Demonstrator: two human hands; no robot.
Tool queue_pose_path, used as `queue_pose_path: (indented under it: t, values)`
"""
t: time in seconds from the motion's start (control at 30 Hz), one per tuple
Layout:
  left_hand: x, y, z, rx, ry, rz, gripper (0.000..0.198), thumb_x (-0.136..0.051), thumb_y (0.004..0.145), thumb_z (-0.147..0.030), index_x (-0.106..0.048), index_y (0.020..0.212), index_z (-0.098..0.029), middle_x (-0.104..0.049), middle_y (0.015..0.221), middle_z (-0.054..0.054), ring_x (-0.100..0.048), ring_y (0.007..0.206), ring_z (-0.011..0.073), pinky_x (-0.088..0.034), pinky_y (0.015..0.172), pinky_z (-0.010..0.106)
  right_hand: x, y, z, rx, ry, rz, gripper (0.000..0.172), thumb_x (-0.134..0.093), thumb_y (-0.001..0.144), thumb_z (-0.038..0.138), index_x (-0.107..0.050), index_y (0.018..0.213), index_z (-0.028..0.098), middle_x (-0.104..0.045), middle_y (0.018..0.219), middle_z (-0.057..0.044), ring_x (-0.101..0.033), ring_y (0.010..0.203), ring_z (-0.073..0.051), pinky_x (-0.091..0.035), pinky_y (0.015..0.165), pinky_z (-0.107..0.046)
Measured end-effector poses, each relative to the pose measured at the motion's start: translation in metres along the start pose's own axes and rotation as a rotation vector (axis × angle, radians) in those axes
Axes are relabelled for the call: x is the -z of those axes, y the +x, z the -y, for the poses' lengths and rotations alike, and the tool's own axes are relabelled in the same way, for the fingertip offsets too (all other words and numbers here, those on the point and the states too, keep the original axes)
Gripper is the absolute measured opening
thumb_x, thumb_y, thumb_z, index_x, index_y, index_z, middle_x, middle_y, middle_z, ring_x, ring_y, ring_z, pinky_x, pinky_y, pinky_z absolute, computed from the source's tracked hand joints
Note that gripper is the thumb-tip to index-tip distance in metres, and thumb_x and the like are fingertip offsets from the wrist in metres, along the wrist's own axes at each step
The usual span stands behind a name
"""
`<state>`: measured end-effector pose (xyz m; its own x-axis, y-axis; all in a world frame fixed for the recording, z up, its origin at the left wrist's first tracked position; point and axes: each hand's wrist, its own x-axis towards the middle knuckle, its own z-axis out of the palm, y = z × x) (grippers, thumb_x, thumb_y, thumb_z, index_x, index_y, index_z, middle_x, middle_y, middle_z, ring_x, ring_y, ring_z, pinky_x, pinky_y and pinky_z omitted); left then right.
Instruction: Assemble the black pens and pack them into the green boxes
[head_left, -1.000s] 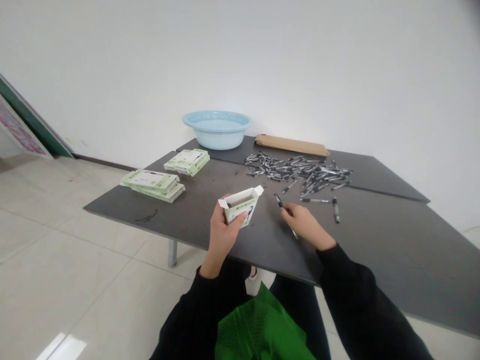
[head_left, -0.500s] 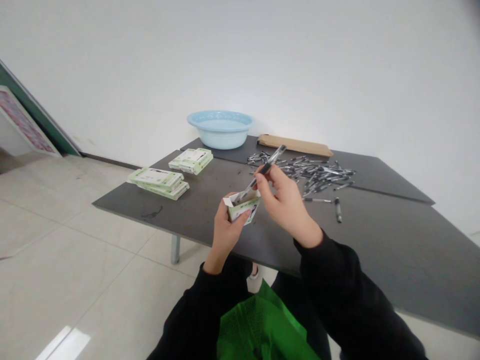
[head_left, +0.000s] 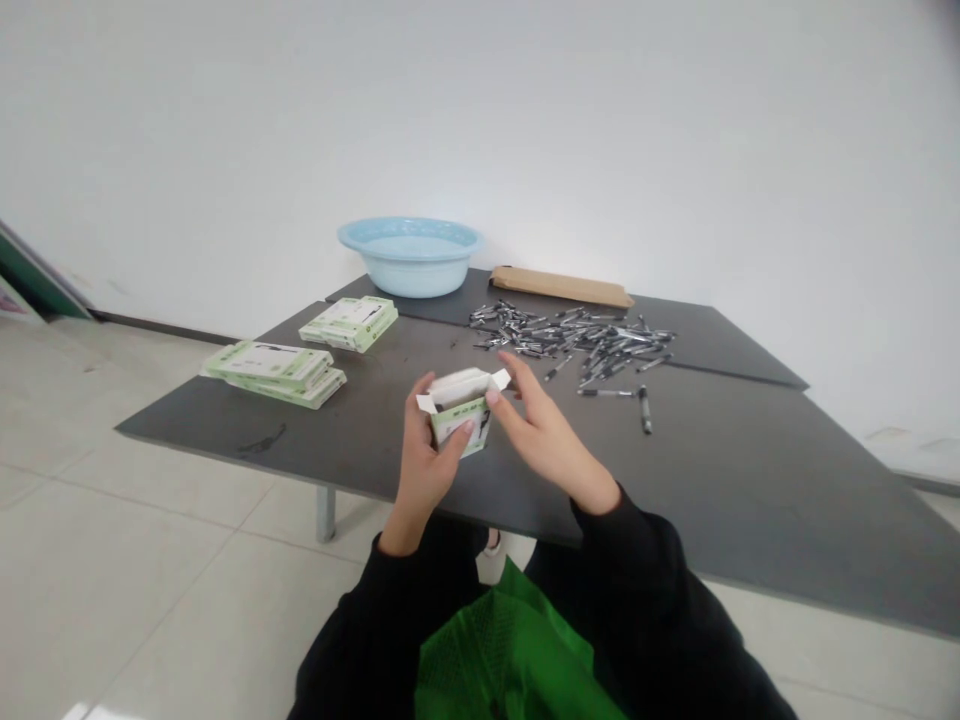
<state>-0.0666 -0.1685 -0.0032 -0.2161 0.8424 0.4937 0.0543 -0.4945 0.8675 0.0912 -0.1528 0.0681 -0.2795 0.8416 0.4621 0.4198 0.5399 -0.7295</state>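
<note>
Above the table's near edge I hold a small white and green pen box (head_left: 460, 425), its top end open and its flaps standing out. My left hand (head_left: 429, 455) is wrapped round the box from the left, thumb across its front. At the box's right side, my right hand (head_left: 544, 432) has its thumb and fingertips closed on the side flap. No pen shows in the right hand. The inside of the box is mostly hidden. Behind my hands lies a loose heap of black and clear pens (head_left: 611, 345), with a few stray pens (head_left: 645, 410) nearer me.
Flat pen boxes lie in two stacks on the left, a nearer stack (head_left: 274, 370) and a farther one (head_left: 349, 322). A light blue basin (head_left: 412, 270) and a brown cardboard piece (head_left: 562, 285) rest at the back of the dark table (head_left: 750, 480), against the wall.
The pen that my right hand held over the box is out of that hand. My right hand has come down to the box's flap. The view has shifted to the right.
</note>
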Motion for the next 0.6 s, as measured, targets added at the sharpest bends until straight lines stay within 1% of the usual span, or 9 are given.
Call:
queue_pose_path:
  t: [0.07, 0.1, 0.13, 0.17, 0.27, 0.33, 0.47, 0.53, 0.6]
  values:
    - [-0.003, 0.000, 0.002, -0.033, -0.012, -0.016, 0.084, -0.067, 0.087, -0.033, -0.015, 0.153, -0.028, -0.056, 0.134, 0.014, -0.064, 0.111, 0.0233, -0.053, 0.094, 0.039, -0.008, -0.003, -0.004, -0.006, 0.102, 0.025, 0.047, -0.042, 0.098, 0.039, -0.041, 0.142, 0.021, -0.062, 0.125, -0.012, -0.059, 0.111, -0.024, -0.046, 0.099, -0.043]
    - [-0.004, -0.001, 0.003, -0.052, 0.008, -0.025, 0.087, -0.065, 0.088, -0.034, -0.008, 0.154, -0.029, -0.054, 0.136, 0.015, -0.063, 0.113, 0.0235, -0.052, 0.095, 0.039, -0.011, -0.004, -0.004, 0.005, 0.141, 0.016, 0.044, -0.042, 0.099, 0.036, -0.043, 0.140, 0.021, -0.062, 0.124, -0.011, -0.060, 0.111, -0.024, -0.047, 0.098, -0.042]
    - [-0.005, -0.001, 0.004, -0.074, 0.049, -0.033, 0.087, -0.063, 0.089, -0.036, -0.006, 0.155, -0.028, -0.053, 0.139, 0.017, -0.061, 0.118, 0.0242, -0.051, 0.098, 0.040, -0.014, -0.005, -0.005, 0.020, 0.172, -0.001, 0.043, -0.042, 0.099, 0.034, -0.044, 0.139, 0.021, -0.062, 0.126, -0.011, -0.060, 0.112, -0.023, -0.048, 0.098, -0.040]
    - [-0.005, -0.002, 0.006, -0.099, 0.110, -0.040, 0.085, -0.062, 0.090, -0.037, -0.008, 0.155, -0.027, -0.050, 0.142, 0.018, -0.058, 0.123, 0.0254, -0.048, 0.102, 0.041, -0.017, -0.006, -0.004, 0.037, 0.192, -0.020, 0.043, -0.042, 0.099, 0.032, -0.043, 0.140, 0.021, -0.060, 0.129, -0.011, -0.059, 0.113, -0.022, -0.047, 0.099, -0.039]
    - [-0.003, -0.005, 0.009, -0.180, 0.302, -0.062, 0.074, -0.060, 0.091, -0.039, -0.024, 0.153, -0.022, -0.044, 0.148, 0.018, -0.048, 0.134, 0.0285, -0.041, 0.109, 0.042, -0.020, -0.008, -0.003, 0.090, 0.176, -0.064, 0.043, -0.042, 0.098, 0.027, -0.042, 0.142, 0.023, -0.055, 0.137, -0.011, -0.055, 0.120, -0.021, -0.045, 0.103, -0.039]
    - [-0.001, -0.007, 0.008, -0.216, 0.354, -0.073, 0.063, -0.058, 0.092, -0.038, -0.034, 0.148, -0.021, -0.048, 0.145, 0.017, -0.048, 0.132, 0.0280, -0.041, 0.109, 0.042, -0.019, -0.010, -0.001, 0.124, 0.126, -0.060, 0.040, -0.040, 0.099, 0.026, -0.049, 0.137, 0.024, -0.057, 0.131, -0.010, -0.055, 0.119, -0.021, -0.043, 0.104, -0.039]
    - [-0.001, -0.005, -0.004, -0.258, 0.343, -0.111, 0.036, -0.050, 0.096, -0.034, -0.053, 0.130, -0.021, -0.059, 0.125, 0.011, -0.058, 0.113, 0.0220, -0.048, 0.097, 0.036, -0.016, -0.015, 0.004, 0.147, 0.126, -0.063, 0.032, -0.041, 0.099, 0.026, -0.062, 0.124, 0.024, -0.062, 0.116, -0.009, -0.059, 0.110, -0.020, -0.046, 0.098, -0.036]
    - [-0.004, -0.003, -0.013, -0.297, 0.345, -0.132, 0.025, -0.045, 0.098, -0.033, -0.057, 0.116, -0.021, -0.061, 0.110, 0.008, -0.059, 0.101, 0.0193, -0.049, 0.090, 0.033, -0.014, -0.015, 0.006, 0.149, 0.162, -0.073, 0.029, -0.042, 0.099, 0.028, -0.067, 0.114, 0.024, -0.063, 0.112, -0.008, -0.060, 0.107, -0.019, -0.047, 0.095, -0.035]
    - [-0.006, 0.001, -0.020, -0.334, 0.346, -0.139, 0.020, -0.041, 0.100, -0.033, -0.057, 0.103, -0.021, -0.059, 0.097, 0.005, -0.057, 0.092, 0.0175, -0.048, 0.084, 0.030, -0.014, -0.012, 0.009, 0.135, 0.199, -0.124, 0.027, -0.044, 0.099, 0.030, -0.069, 0.107, 0.023, -0.066, 0.108, -0.006, -0.061, 0.104, -0.019, -0.048, 0.093, -0.034]
